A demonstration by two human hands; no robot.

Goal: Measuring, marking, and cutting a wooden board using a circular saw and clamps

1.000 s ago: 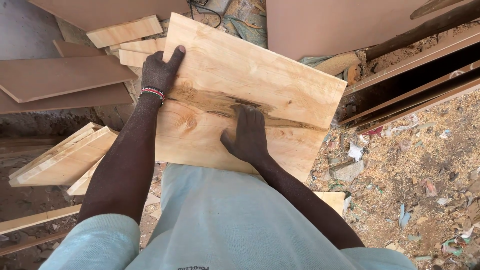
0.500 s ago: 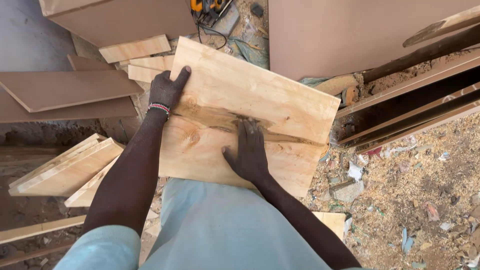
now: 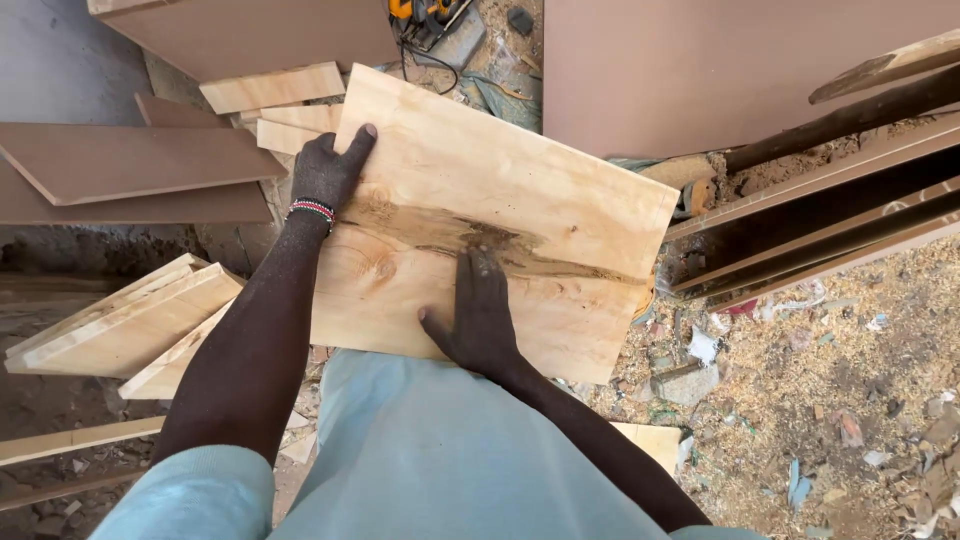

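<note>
Since earlier, board [image 3: 500, 220] shifted slightly left. I see left hand [image 3: 325, 175] gripping its far-left edge, right hand [image 3: 478, 320] flat, open on top. Positioning step; next needs steady alignment.

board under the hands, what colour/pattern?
Pale yellow wood board with a dark brown streak across its middle and a knot ring by the left hand; head view.

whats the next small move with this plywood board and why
Probably bring the right hand out to the board's near right edge. It lies flat on the face while only the left hand grips the far left edge, so the tilted board is held on one side.
</note>
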